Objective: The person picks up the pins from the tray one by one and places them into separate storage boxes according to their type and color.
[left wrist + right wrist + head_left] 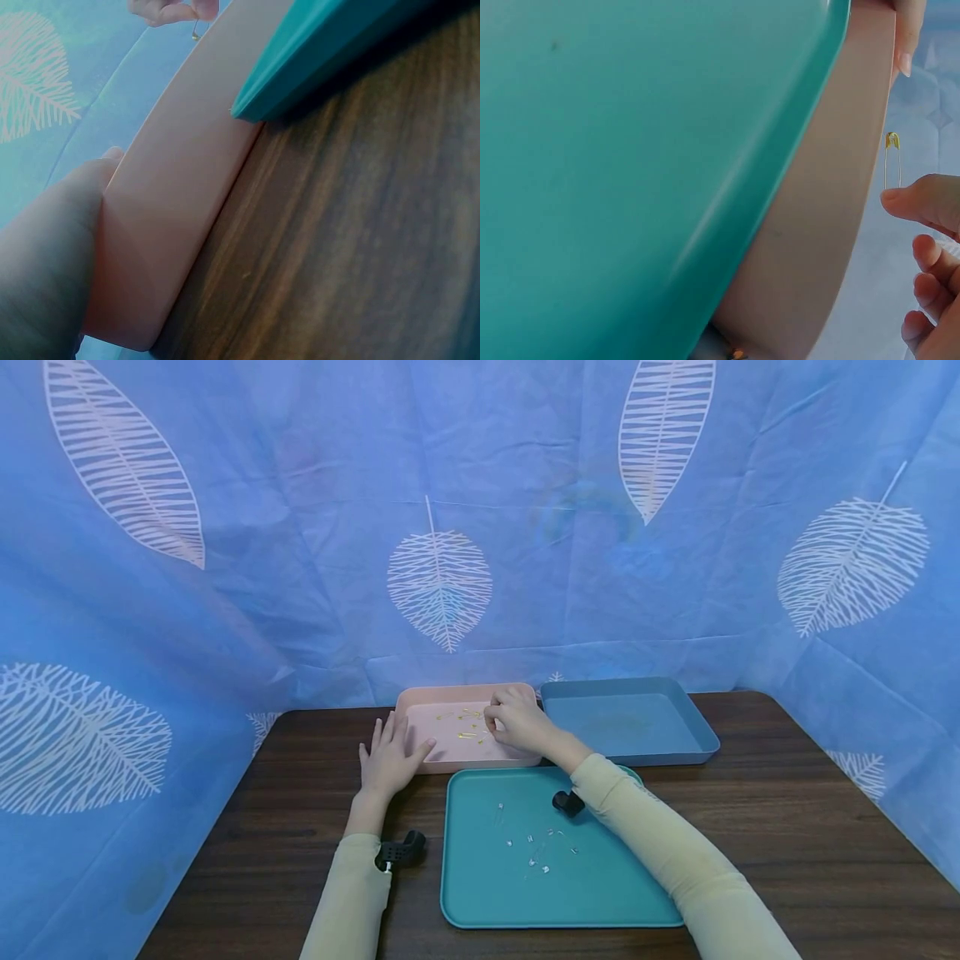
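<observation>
In the head view my right hand (pixel 521 722) is over the right part of the pink tray (pixel 450 766). Its thumb and a finger pinch a gold-headed safety pin (pixel 892 139), held above the tray wall in the right wrist view with the gold end pointing away from the thumb. Several more gold safety pins (pixel 468 736) lie on the pink tray's floor. My left hand (pixel 390 756) rests at that tray's left edge, fingers spread. From the left wrist view, its thumb (pixel 56 225) lies against the tray's outer wall; the other fingers are mostly hidden there.
A teal tray (pixel 487 893) sits in front of the pink one, with several small silver-coloured pins (pixel 546 869) scattered on it. Back right stands a blue tray (pixel 630 718). Dark wooden tabletop (pixel 787 810) surrounds them, and a leaf-patterned blue cloth (pixel 525 568) hangs behind.
</observation>
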